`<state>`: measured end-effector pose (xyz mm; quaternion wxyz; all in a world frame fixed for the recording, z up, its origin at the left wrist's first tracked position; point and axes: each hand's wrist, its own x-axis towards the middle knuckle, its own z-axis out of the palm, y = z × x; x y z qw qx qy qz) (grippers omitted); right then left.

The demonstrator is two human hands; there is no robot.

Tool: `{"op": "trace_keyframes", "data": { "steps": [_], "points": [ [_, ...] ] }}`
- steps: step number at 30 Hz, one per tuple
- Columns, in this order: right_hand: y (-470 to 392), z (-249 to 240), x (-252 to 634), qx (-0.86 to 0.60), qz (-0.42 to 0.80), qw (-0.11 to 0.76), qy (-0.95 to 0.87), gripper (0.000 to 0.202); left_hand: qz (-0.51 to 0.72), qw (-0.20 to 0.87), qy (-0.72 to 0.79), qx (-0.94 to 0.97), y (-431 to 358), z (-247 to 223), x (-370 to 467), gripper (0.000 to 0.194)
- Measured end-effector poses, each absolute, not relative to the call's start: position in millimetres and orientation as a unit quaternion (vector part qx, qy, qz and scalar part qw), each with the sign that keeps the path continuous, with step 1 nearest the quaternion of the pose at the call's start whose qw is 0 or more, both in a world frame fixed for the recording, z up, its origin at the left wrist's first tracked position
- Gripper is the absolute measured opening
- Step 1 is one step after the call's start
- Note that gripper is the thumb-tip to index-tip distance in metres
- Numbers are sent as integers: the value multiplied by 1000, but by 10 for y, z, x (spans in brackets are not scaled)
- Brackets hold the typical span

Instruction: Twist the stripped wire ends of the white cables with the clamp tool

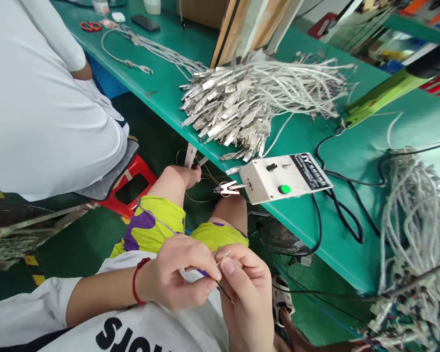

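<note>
Both of my hands meet above my lap. My left hand, with a red bead bracelet at the wrist, pinches thin wires between thumb and index finger. Close against it, my right hand grips the wires too, thumb pressed on the finger. Short wire ends, one orange, one dark and one pale, stick up between the fingertips. A grey cable crosses the yellow-green shorts toward my left hand. Ahead, a white box with a green button and a small metal clip sits at the table's edge.
A large pile of USB cables lies on the green table. More cables are heaped at the right, near black cords. A person in white sits on a red stool at the left. Red scissors lie at the back.
</note>
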<state>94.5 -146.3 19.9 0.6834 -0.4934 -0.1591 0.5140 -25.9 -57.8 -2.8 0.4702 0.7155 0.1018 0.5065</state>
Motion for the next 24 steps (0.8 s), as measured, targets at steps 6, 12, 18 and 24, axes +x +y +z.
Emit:
{"op": "trace_keyframes", "data": {
  "steps": [6, 12, 18, 24],
  "points": [
    [-1669, 255, 850, -498, 498, 689, -169, 26, 508, 457, 79, 726, -742, 61, -365, 17],
    [-1888, 280, 744, -483, 483, 702, -203, 27, 505, 460, 57, 728, -944, 143, -499, 11],
    [-1930, -80, 605, -516, 426, 671, -319, 36, 468, 582, 78, 660, -1142, 282, -608, 16],
    [-1746, -265, 625, -595, 336, 567, -461, 44, 428, 688, 145, 568, -902, 356, -507, 31]
  ]
}}
